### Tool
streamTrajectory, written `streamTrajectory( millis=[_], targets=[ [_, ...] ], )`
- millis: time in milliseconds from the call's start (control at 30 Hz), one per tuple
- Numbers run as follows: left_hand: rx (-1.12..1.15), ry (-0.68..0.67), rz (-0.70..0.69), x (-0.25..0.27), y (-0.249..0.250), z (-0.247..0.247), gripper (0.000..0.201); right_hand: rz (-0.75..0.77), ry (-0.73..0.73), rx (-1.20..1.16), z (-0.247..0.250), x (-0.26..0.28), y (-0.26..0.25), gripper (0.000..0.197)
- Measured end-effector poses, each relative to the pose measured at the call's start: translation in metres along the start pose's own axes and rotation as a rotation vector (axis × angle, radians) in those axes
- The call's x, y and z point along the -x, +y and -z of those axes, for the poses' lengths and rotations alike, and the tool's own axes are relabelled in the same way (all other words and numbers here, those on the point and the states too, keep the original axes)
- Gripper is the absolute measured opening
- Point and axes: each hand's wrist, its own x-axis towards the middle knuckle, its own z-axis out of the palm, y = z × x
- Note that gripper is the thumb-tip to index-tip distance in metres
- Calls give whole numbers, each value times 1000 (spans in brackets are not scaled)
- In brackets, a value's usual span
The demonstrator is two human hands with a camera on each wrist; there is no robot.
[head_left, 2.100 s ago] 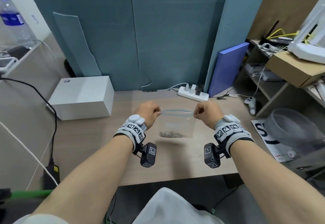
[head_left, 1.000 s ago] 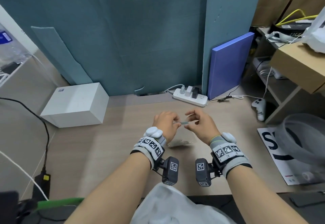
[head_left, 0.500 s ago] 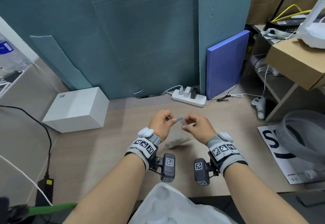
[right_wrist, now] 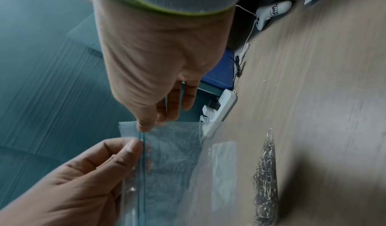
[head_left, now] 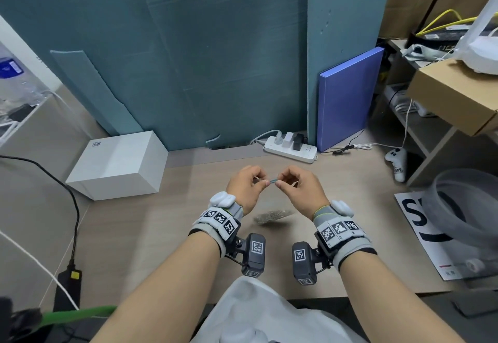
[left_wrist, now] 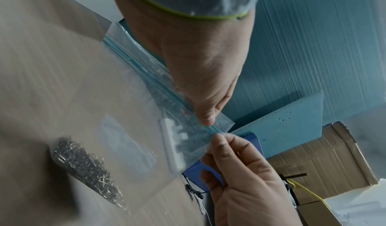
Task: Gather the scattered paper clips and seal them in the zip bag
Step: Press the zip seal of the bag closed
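- the clear zip bag is held up over the wooden desk at the centre of the head view, its blue zip strip uppermost.
- the strip is pinched by the left hand and the right hand, thumb and fingertips closed on it, the two pinches almost touching.
- the paper clips are seen heaped along the bottom of the bag; no loose clips can be made out on the desk, so the gathering is judged done.
- the sealing is judged under way; whether the strip is pressed shut along its whole length cannot be told.
- a white box lies at centre left, a white power strip at the back edge, against teal wall panels.
- a blue board leans at the upper right, beside shelves with a cardboard box.
- a white game controller lies at the right.
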Motion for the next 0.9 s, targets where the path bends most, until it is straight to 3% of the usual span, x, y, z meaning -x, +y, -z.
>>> streamTrajectory(
  millis=[467,900],
  targets=[
    [-66,7,-15,10,11,-4,19,104,16,171,-5,5,-3,12],
    [-221,16,-22,14,14,-1,8,31,9,131,1,10,-11,12]
  ],
)
